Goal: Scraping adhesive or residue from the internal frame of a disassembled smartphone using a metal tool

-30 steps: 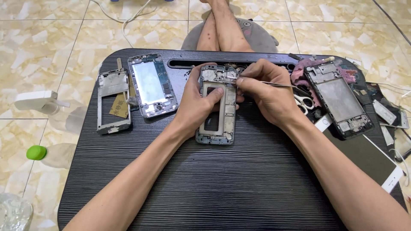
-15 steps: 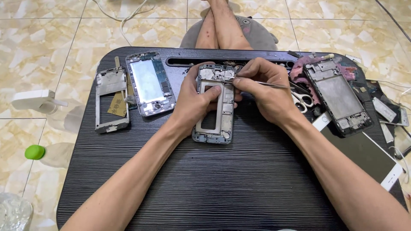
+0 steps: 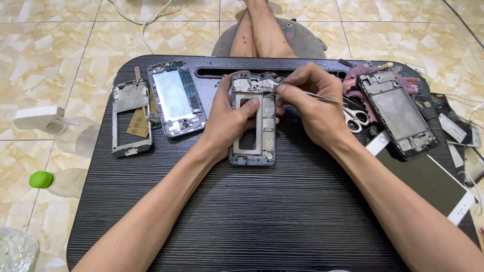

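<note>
An opened phone frame [image 3: 252, 132] lies in the middle of the black lap table [image 3: 252, 216]. My left hand [image 3: 229, 118] grips its left edge, thumb pressed across the frame. My right hand [image 3: 312, 103] pinches thin metal tweezers [image 3: 317, 97], whose tips sit at the frame's top right corner. A phone body with a pale screen panel [image 3: 176, 98] and a bare grey mid-frame [image 3: 130, 117] lie to the left. Another stripped phone chassis [image 3: 401, 113] lies to the right.
Small scissors [image 3: 357, 117] rest beside my right wrist, with a pink cloth [image 3: 353, 80] behind them. A white phone front [image 3: 433, 184] and loose parts [image 3: 454, 128] crowd the right edge. On the tiled floor sit a white device [image 3: 43, 119], a green cap [image 3: 40, 179] and my legs [image 3: 259, 30].
The view has shifted slightly, so the table sits a little lower in frame. My hands hold the same grip on the frame and tweezers, with the tweezer tips staying at the top corner.
</note>
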